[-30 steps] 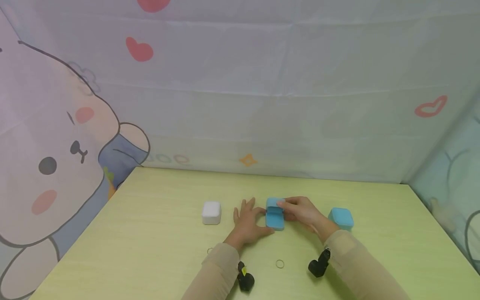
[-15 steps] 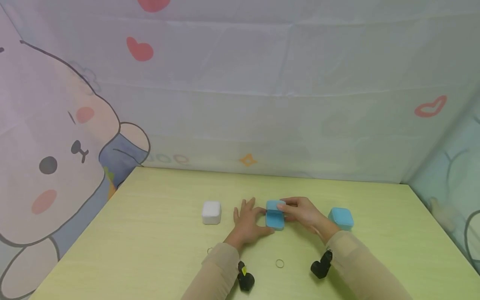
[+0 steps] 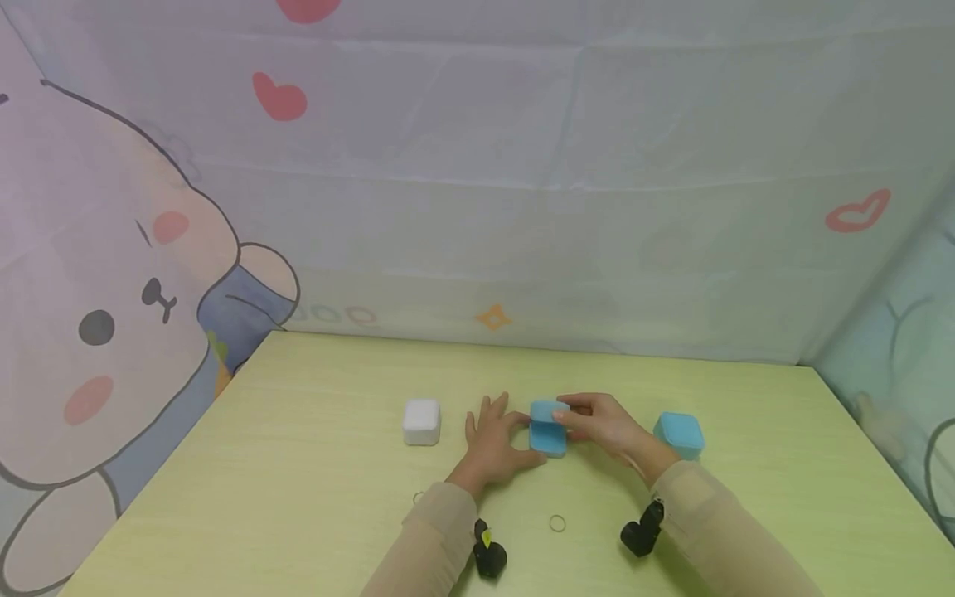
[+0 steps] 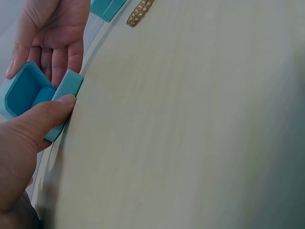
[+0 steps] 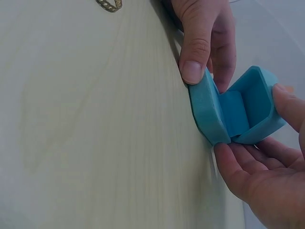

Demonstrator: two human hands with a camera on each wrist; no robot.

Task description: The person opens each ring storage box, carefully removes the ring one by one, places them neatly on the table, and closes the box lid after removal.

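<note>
A light-blue ring box (image 3: pixel 548 439) stands on the table with its lid (image 3: pixel 549 411) partly raised. My left hand (image 3: pixel 494 448) grips the base from the left, thumb at the front edge; in the left wrist view the thumb (image 4: pixel 52 112) presses on the base. From the right, my right hand (image 3: pixel 603 424) pinches the lid, its thumb (image 5: pixel 288 105) on the lid's rim in the right wrist view and its other fingers behind. The visible part of the box's inside is plain blue.
A white ring box (image 3: pixel 421 422) sits left of my hands, a second blue ring box (image 3: pixel 680 434) beside my right wrist. One ring (image 3: pixel 557 523) lies in front, another ring (image 3: pixel 418 497) partly behind my left sleeve. A cloth backdrop (image 3: pixel 522 207) hangs behind the table.
The lid of the blue ring box has tilted forward and down over its base, with my right hand following it slightly. My left hand has stayed in place.
</note>
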